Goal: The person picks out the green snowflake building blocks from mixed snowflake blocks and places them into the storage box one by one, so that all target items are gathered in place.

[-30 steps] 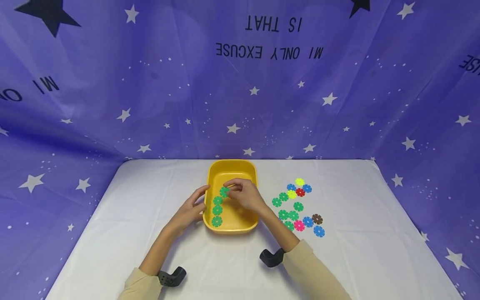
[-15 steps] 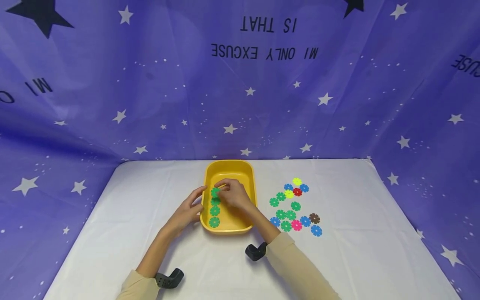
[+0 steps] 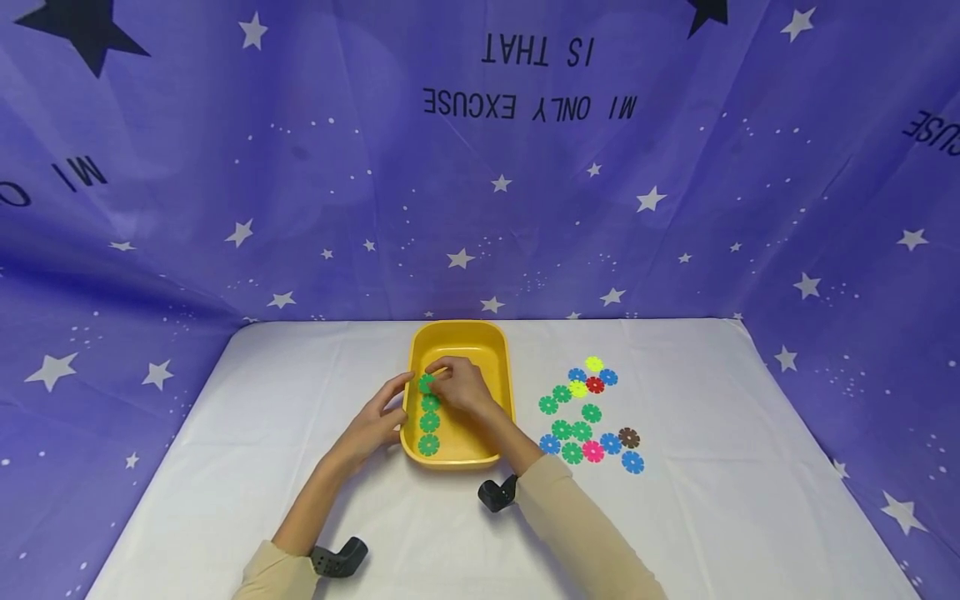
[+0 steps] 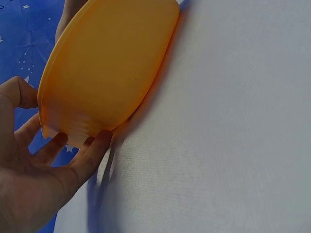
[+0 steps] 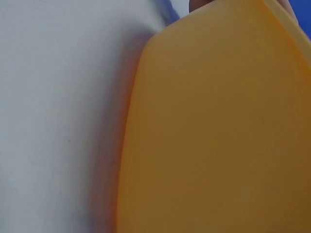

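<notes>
In the head view, a yellow plastic tray (image 3: 461, 333) stands on the white cloth. My right hand (image 3: 461, 387) reaches inside it and pinches a green notched plastic disc (image 3: 426, 383) at the left wall, part of it behind the fingers. Nearer me, more green discs (image 3: 429, 422) line up along that wall on the tray floor. My left hand (image 3: 373, 425) rests its fingertips against the tray's outer left side; in the left wrist view, spread fingers (image 4: 99, 143) touch the wall and rim. Only the tray's outer wall (image 5: 209, 126) fills the right wrist view, hiding the right hand's fingers.
Right of the tray lie loose notched discs: several green ones (image 3: 581, 431) and blue ones (image 3: 633, 462), two yellow ones (image 3: 594, 364), a red one (image 3: 595, 384), a pink one (image 3: 592, 451) and a brown one (image 3: 628, 437). A purple star-printed curtain (image 3: 465, 208) hangs behind the table.
My right hand has moved left with the green disc, bringing it to the top of the green row by the tray's left wall. The left hand stays at the tray's side.
</notes>
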The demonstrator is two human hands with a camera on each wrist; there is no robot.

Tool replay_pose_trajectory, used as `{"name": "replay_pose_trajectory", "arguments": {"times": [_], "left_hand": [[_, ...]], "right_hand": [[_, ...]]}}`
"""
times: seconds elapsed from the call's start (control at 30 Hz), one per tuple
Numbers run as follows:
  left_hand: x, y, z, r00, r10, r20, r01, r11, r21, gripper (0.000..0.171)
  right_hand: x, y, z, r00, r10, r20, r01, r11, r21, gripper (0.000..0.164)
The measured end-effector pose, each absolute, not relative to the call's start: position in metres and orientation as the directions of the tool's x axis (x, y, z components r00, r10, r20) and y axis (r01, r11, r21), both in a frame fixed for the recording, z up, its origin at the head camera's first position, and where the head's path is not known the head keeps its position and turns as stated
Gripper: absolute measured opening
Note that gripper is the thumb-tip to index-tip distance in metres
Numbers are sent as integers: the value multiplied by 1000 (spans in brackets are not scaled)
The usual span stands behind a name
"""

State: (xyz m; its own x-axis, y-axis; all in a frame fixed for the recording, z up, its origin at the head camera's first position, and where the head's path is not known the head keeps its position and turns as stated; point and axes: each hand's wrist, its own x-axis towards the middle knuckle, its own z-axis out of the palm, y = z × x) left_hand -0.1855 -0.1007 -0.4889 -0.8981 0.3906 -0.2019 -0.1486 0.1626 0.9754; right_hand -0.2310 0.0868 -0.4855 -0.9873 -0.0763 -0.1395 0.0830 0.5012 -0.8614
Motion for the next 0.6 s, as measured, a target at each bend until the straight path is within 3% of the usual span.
{"name": "replay_pose_trajectory", "arguments": {"times": [0.6], "left_hand": [[-188,-101,-493,-897,394,-202,-151,157,976,70]], "right_hand": [[-236,85,-486,-991,-77,-110,39,619,-784,22]]}}
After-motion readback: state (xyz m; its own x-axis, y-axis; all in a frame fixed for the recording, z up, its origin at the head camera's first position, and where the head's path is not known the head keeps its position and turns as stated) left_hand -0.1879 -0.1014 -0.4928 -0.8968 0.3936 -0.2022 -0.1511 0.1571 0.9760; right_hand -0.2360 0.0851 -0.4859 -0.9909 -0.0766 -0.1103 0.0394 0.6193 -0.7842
